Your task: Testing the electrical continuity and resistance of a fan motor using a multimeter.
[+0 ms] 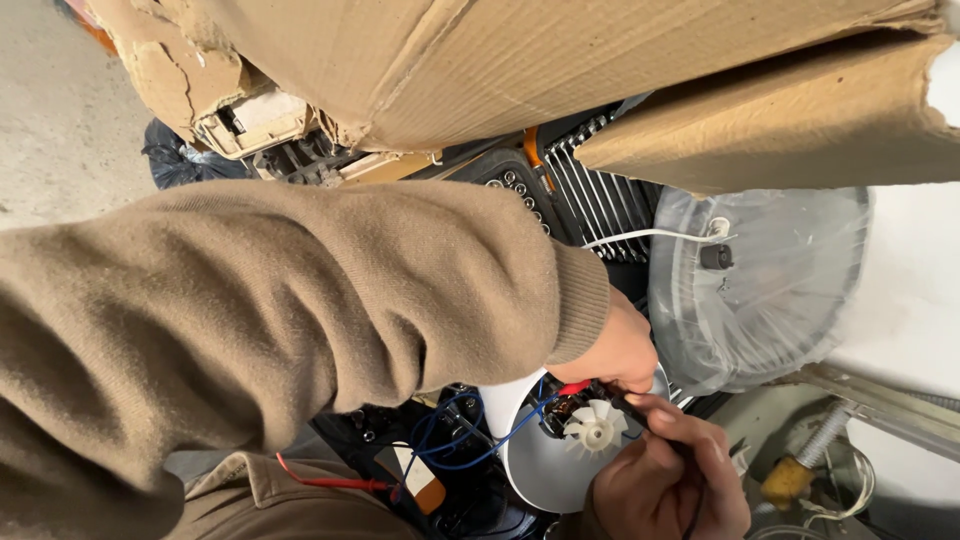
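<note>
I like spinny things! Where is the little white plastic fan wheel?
In the head view, the little white plastic fan wheel sits low and right of centre, just under the left hand, beside the right hand.

The small fan wheel [594, 426] sat between the two hands, left hand [622, 352] above it, right hand [668, 478] below. A bagged fan [770, 285] lay to the right (partly under cardboard [560, 60]); wires [470, 435] trailed left.
</note>
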